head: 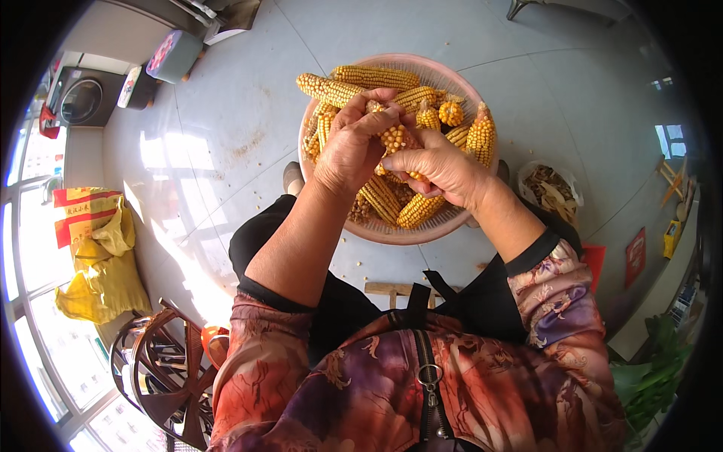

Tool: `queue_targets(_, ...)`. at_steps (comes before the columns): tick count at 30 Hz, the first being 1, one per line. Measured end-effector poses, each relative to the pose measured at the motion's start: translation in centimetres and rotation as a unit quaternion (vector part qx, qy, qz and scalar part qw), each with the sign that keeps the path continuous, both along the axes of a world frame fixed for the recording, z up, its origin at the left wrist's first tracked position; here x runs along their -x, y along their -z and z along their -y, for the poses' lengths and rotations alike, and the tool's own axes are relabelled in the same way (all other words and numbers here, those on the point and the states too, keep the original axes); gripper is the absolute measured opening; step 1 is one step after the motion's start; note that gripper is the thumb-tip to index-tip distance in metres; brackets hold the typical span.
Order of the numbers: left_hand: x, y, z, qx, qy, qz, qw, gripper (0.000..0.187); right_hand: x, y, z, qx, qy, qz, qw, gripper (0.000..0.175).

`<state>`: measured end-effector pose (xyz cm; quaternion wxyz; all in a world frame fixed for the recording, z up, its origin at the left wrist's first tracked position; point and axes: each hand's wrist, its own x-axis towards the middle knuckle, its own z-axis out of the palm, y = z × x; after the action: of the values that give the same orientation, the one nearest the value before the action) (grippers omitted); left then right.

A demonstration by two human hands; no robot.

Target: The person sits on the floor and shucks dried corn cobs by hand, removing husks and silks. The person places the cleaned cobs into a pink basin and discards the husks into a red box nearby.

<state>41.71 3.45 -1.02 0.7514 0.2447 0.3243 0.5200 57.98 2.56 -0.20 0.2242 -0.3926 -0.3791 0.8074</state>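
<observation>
Both my hands grip one partly shelled corn cob (397,139) above a round pink plastic basket (418,238). My left hand (357,135) closes around its upper end, with the thumb on top. On its lower right side my right hand (438,164) holds on, thumb pressed near the kernels. Whole ears of dried yellow corn fill much of the basket: one long ear (327,89) sticks out over the rim at the upper left, another (481,135) stands at the right. A short broken ear (451,113) shows its cut end. Loose kernels lie under the ears.
A plastic bag of dry husks (551,189) stands right of the basket. Scattered kernels dot the tiled floor (271,130). Yellow sacks (107,282) and a dark round-framed rack (169,367) are at the left, a red bin (593,263) at the right, padded stools (175,56) at the upper left.
</observation>
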Motion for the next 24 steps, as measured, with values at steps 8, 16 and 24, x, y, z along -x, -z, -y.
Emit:
queue_targets(8, -0.7, 1.5, 0.7, 0.023, -0.036, -0.07, 0.997, 0.024, 1.5, 0.3, 1.2, -0.149, 0.003, 0.119, 0.982, 0.06)
queue_targets(16, 0.4, 0.3, 0.2, 0.038, 0.002, 0.036, 0.999, 0.02, 0.3, 0.3, 0.8, 0.007, -0.001, 0.0, 1.0, 0.046)
queue_targets(24, -0.1, 2.9, 0.9, 0.052, -0.032, -0.103, 0.993, 0.014, 1.6, 0.7, 2.1, -0.053, 0.003, 0.081, 0.995, 0.064)
